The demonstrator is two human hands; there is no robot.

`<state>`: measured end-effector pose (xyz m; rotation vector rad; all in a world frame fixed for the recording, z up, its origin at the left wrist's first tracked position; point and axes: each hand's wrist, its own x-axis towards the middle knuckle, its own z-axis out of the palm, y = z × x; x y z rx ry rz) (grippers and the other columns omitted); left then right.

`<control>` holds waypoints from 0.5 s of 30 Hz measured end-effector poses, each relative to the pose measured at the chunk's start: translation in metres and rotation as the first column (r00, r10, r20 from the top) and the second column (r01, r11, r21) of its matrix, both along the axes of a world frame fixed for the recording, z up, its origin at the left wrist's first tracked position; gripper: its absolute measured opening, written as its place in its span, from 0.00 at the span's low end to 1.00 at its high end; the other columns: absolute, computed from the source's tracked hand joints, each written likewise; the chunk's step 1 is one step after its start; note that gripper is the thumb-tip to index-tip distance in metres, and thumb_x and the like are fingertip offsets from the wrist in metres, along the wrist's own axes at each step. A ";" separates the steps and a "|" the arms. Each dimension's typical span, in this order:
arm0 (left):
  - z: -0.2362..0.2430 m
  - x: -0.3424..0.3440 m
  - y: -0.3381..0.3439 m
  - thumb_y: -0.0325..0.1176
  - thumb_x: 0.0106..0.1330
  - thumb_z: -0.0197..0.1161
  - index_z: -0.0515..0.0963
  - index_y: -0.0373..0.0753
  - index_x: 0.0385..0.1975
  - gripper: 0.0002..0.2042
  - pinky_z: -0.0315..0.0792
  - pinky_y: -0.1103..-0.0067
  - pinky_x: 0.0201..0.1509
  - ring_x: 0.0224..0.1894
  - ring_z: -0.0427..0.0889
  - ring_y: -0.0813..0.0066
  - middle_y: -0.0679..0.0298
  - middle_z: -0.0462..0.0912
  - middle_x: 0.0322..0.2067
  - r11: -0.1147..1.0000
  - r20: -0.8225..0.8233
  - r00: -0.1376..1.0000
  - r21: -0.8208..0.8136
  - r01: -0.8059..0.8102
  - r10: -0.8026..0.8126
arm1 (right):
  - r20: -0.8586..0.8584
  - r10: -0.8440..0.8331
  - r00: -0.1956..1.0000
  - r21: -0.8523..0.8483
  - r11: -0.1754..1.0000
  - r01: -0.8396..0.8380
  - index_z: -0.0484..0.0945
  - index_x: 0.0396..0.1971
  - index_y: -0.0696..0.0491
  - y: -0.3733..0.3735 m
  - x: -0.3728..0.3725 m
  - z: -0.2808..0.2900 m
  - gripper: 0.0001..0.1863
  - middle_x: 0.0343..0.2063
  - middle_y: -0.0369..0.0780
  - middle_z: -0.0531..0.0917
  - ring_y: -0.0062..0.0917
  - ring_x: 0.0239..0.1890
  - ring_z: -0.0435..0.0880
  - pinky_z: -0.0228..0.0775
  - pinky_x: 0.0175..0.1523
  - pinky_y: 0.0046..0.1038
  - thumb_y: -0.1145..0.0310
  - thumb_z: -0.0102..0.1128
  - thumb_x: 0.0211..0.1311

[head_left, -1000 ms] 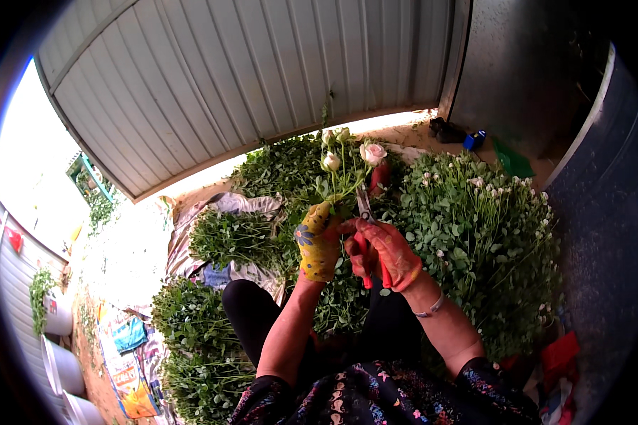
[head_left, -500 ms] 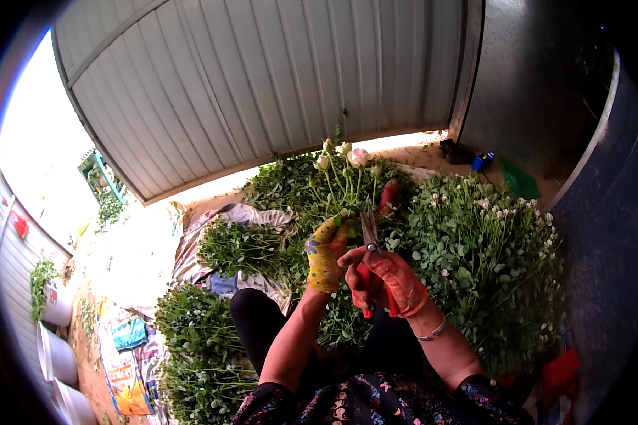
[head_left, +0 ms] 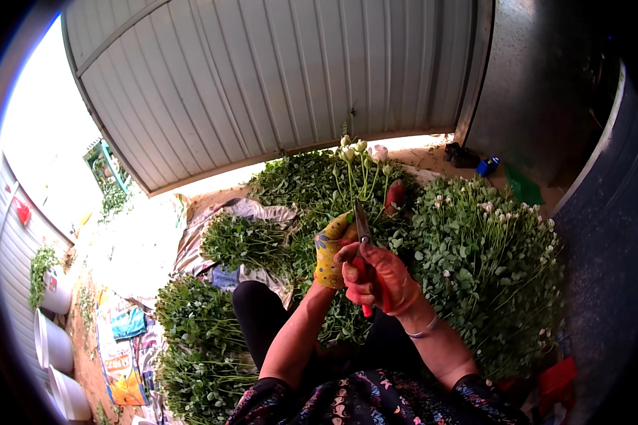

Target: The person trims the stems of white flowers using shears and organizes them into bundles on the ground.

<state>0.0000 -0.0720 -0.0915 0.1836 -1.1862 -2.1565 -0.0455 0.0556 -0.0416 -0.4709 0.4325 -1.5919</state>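
Note:
My left hand point(head_left: 330, 251), in a yellow patterned glove, is closed around stems of pale pink and cream flowers point(head_left: 378, 153), whose buds stand up above it. My right hand point(head_left: 384, 278), in a red glove, grips red-handled shears point(head_left: 362, 230), their metal blades pointing upward beside the left hand at the stems. Whether the blades touch a stem I cannot tell. Cut leafy stems point(head_left: 306, 189) lie in heaps under and around my hands.
Bundles of white-flowered stems point(head_left: 475, 269) lie at the right. Leafy bundles point(head_left: 202, 354) rest on cloths at the left, near white buckets point(head_left: 54, 340). A corrugated panel point(head_left: 283, 85) stands behind, with a blue object point(head_left: 488, 166) near dark shoes point(head_left: 457, 154). A curved dark wall point(head_left: 592, 234) bounds the right.
The shears have shifted left and closer to my left hand, their blades now more upright. The flowers have moved slightly right in view, and the whole scene has shifted a little.

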 end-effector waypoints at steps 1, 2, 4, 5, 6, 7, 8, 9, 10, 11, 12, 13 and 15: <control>0.001 -0.001 0.001 0.22 0.62 0.53 0.72 0.32 0.48 0.14 0.68 0.90 0.36 0.34 0.73 0.89 0.70 0.77 0.38 0.997 0.027 0.998 -0.068 -0.048 0.050 | 0.024 0.029 0.999 -0.022 0.999 -0.028 0.71 0.45 0.60 0.000 -0.001 -0.003 0.23 0.22 0.37 0.74 0.17 0.14 0.64 0.59 0.16 0.20 0.53 0.47 0.67; 0.001 -0.002 0.000 0.21 0.62 0.53 0.72 0.32 0.48 0.14 0.68 0.90 0.36 0.33 0.72 0.89 0.71 0.77 0.37 0.995 0.041 0.997 -0.084 -0.058 0.061 | 0.006 0.026 1.000 -0.030 0.999 -0.026 0.71 0.44 0.60 0.000 0.001 -0.004 0.23 0.23 0.36 0.74 0.17 0.14 0.64 0.59 0.16 0.19 0.53 0.46 0.67; -0.002 -0.003 -0.001 0.20 0.61 0.53 0.72 0.33 0.47 0.14 0.67 0.90 0.36 0.33 0.71 0.89 0.71 0.77 0.36 0.991 0.073 0.994 -0.110 -0.077 0.085 | -0.025 0.021 0.999 -0.039 0.999 -0.022 0.71 0.44 0.60 0.003 0.003 -0.006 0.22 0.23 0.36 0.74 0.16 0.14 0.64 0.58 0.15 0.18 0.54 0.46 0.67; -0.002 -0.003 0.000 0.20 0.61 0.53 0.72 0.33 0.48 0.14 0.67 0.90 0.35 0.32 0.71 0.90 0.71 0.77 0.36 0.989 0.064 0.993 -0.121 -0.090 0.098 | -0.032 0.014 0.999 -0.033 0.999 -0.015 0.71 0.44 0.60 0.003 0.003 -0.008 0.22 0.23 0.36 0.74 0.16 0.14 0.64 0.59 0.16 0.19 0.54 0.46 0.67; 0.000 -0.005 0.002 0.19 0.61 0.53 0.72 0.33 0.48 0.15 0.67 0.90 0.34 0.32 0.71 0.90 0.71 0.77 0.36 0.986 0.054 0.993 -0.134 -0.100 0.108 | -0.038 0.003 0.999 -0.028 1.000 -0.004 0.71 0.44 0.60 0.003 0.003 -0.009 0.22 0.23 0.36 0.74 0.16 0.14 0.64 0.60 0.16 0.19 0.54 0.46 0.67; 0.002 -0.005 0.004 0.18 0.60 0.53 0.72 0.33 0.48 0.15 0.66 0.91 0.34 0.32 0.70 0.91 0.72 0.77 0.35 0.983 0.044 0.992 -0.146 -0.110 0.118 | -0.045 -0.008 0.999 -0.022 1.000 0.007 0.71 0.44 0.60 0.003 0.003 -0.009 0.22 0.23 0.37 0.74 0.17 0.14 0.65 0.60 0.16 0.20 0.53 0.46 0.67; 0.001 -0.004 0.003 0.19 0.61 0.52 0.72 0.33 0.48 0.15 0.66 0.91 0.34 0.32 0.71 0.91 0.71 0.77 0.35 0.982 0.102 0.989 -0.167 -0.090 0.108 | -0.071 -0.033 0.997 -0.003 0.999 0.033 0.71 0.44 0.60 0.005 0.004 -0.007 0.22 0.23 0.37 0.74 0.18 0.14 0.65 0.61 0.17 0.21 0.54 0.46 0.67; 0.001 -0.001 0.000 0.20 0.62 0.51 0.72 0.33 0.48 0.15 0.66 0.91 0.34 0.32 0.71 0.90 0.71 0.77 0.35 0.979 0.160 0.982 -0.189 -0.073 0.105 | -0.095 -0.052 0.994 0.013 0.999 0.053 0.70 0.44 0.60 0.005 0.008 -0.001 0.22 0.24 0.37 0.75 0.18 0.15 0.66 0.62 0.18 0.21 0.54 0.47 0.67; -0.003 0.000 -0.003 0.20 0.62 0.51 0.72 0.33 0.49 0.14 0.67 0.91 0.34 0.32 0.71 0.90 0.71 0.77 0.36 0.979 0.167 0.982 -0.196 -0.056 0.090 | -0.120 -0.071 0.990 0.028 0.997 0.075 0.70 0.45 0.60 0.005 0.011 0.003 0.22 0.24 0.37 0.75 0.19 0.15 0.67 0.63 0.18 0.22 0.54 0.47 0.67; -0.006 0.000 -0.006 0.21 0.63 0.50 0.72 0.33 0.49 0.14 0.67 0.90 0.35 0.32 0.72 0.89 0.71 0.77 0.36 0.978 0.172 0.982 -0.204 -0.038 0.074 | -0.146 -0.072 0.987 0.027 0.997 0.077 0.70 0.45 0.60 0.004 0.011 0.005 0.22 0.24 0.38 0.75 0.20 0.15 0.67 0.64 0.19 0.23 0.54 0.47 0.67; -0.011 -0.002 -0.010 0.22 0.64 0.49 0.72 0.32 0.49 0.14 0.68 0.89 0.37 0.33 0.73 0.87 0.70 0.77 0.36 0.980 0.125 0.991 -0.200 -0.022 0.048 | -0.171 -0.073 0.983 0.025 0.997 0.078 0.70 0.45 0.60 0.002 0.012 0.008 0.22 0.24 0.38 0.75 0.20 0.16 0.68 0.65 0.20 0.24 0.54 0.47 0.67; -0.015 -0.003 -0.013 0.22 0.64 0.48 0.72 0.32 0.49 0.14 0.69 0.88 0.38 0.34 0.74 0.86 0.70 0.77 0.36 0.981 0.078 0.997 -0.196 -0.005 0.021 | -0.196 -0.074 0.978 0.023 0.997 0.080 0.70 0.45 0.61 0.000 0.013 0.009 0.22 0.24 0.38 0.75 0.21 0.16 0.69 0.65 0.20 0.24 0.54 0.47 0.66; -0.020 -0.004 -0.010 0.24 0.64 0.47 0.71 0.31 0.50 0.15 0.70 0.86 0.37 0.32 0.74 0.84 0.69 0.78 0.37 0.994 0.091 0.996 -0.109 -0.010 0.020 | -0.160 -0.112 0.981 0.011 0.993 0.115 0.70 0.45 0.61 -0.004 0.016 0.005 0.22 0.24 0.38 0.74 0.21 0.17 0.69 0.66 0.20 0.24 0.54 0.48 0.66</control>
